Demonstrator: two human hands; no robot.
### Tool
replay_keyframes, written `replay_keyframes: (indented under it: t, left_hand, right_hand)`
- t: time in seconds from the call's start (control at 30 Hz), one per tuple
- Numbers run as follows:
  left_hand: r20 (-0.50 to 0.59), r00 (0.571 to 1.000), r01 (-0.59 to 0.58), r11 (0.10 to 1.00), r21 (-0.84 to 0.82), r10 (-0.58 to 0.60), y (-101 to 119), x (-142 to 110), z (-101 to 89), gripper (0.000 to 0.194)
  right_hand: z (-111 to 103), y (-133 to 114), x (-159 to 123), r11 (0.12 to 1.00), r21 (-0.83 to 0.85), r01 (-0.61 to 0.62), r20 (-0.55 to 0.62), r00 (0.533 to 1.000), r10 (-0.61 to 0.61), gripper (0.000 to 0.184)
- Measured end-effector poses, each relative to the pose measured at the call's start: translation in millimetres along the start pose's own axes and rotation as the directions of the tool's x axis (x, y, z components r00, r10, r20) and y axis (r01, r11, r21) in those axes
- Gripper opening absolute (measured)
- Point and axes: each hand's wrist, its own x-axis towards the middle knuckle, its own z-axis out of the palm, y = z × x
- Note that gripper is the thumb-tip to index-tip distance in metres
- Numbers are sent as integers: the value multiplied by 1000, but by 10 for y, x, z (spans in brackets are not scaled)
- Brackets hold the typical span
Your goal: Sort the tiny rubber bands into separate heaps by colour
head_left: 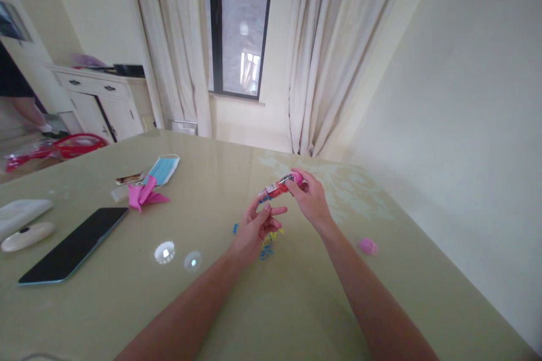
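the face mask (pixel 164 171) is light blue; the folded paper (pixel 145 194) is pink.

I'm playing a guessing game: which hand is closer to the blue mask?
Left. The left hand is to the right of the mask; the right hand is farther along that way.

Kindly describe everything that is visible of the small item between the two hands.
The small item is long and narrow, shiny like clear plastic, mostly red, with a whitish printed label, a pink right end and some blue at the left. Raised above the table, it slants up rightward. The right hand grips the pink end, partly hiding it; the left hand meets the other.
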Motion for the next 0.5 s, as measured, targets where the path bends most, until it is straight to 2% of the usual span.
replay_keyframes:
  t: [0.07,0.17,0.33,0.5]
  left_hand:
    - [81,995,63,998,-26,-61,-5,-24,-1,79]
    - [150,983,100,994,38,-105,-12,-36,-6,86]
    - [108,990,76,989,126,-90,-34,-3,-3,84]
    - [83,994,63,993,99,-71,-29,4,23,70]
  right_hand:
    - [20,-1,-21,999,-19,41,35,999,-41,52]
    - [35,-17,-49,993,-45,106,82,991,-102,47]
    - [37,-25,-61,992,-58,107,57,993,-104,47]
    - [40,23,-41,993,-82,88,38,996,-85,50]
